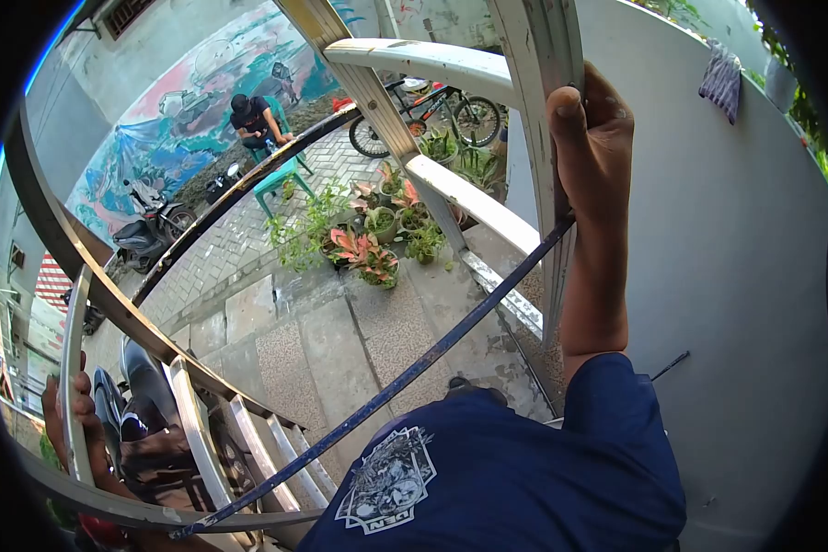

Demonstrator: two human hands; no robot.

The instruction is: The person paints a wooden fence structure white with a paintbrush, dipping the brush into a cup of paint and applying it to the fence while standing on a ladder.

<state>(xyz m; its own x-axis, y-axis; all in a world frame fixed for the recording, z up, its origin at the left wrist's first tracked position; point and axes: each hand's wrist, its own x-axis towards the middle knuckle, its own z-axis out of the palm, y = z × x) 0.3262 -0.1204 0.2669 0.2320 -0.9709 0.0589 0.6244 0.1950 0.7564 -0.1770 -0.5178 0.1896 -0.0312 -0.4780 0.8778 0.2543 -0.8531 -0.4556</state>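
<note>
Gripping a side rail (pixel 547 147) of the metal ladder (pixel 377 101) at the upper right, the right hand (pixel 604 143) has its thumb laid along the near face and its fingers curled round the far edge; the left hand (pixel 86 411), low at the left edge, is wrapped round a rung (pixel 74 354) of the ladder's other side; the ladder stands over the paving, its two sides spread about the wearer's dark blue shirt (pixel 488 465); a scuffed blue bar (pixel 400 379) slants between the sides, and a dark, worn bar (pixel 248 180) crosses further out.

Below lie floor slabs (pixel 317 354), some smooth grey and some pebbled, stained in places; a group of potted plants (pixel 370 262), green and pink-leaved, stands near their far edge; beyond them runs grey block paving (pixel 213 276).

Close on the right rises a plain pale wall (pixel 736 239) with a cloth (pixel 721 80) hung over its top; further off stand a bicycle (pixel 432 115), a green stool (pixel 281 182) and a parked motorcycle (pixel 147 235); another person (pixel 250 120) sits bent forward before a painted mural (pixel 193 101) in blues and pinks.
</note>
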